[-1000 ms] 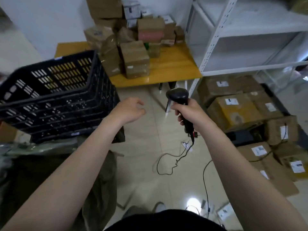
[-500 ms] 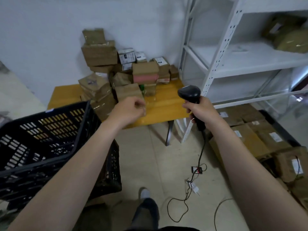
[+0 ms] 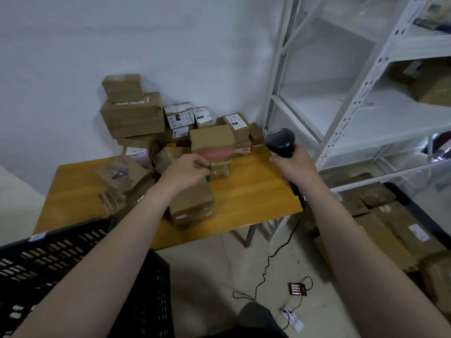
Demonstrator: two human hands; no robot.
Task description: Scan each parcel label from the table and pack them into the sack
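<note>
Cardboard parcels [image 3: 136,118], stacked at frame centre on the wooden surface [image 3: 256,196]. Left hand [image 3: 185,172]: fingers pinch a small taped parcel [image 3: 220,169], likely to lift its label clear. Right hand [image 3: 295,167]: fingers wrap round the black scanner [image 3: 280,142], raised, apparently ready to read.

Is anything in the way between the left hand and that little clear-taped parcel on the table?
Nothing visible does. The left hand is right at the near edge of the small taped parcel; the brown box lies nearer, under the wrist, not between them.
</note>
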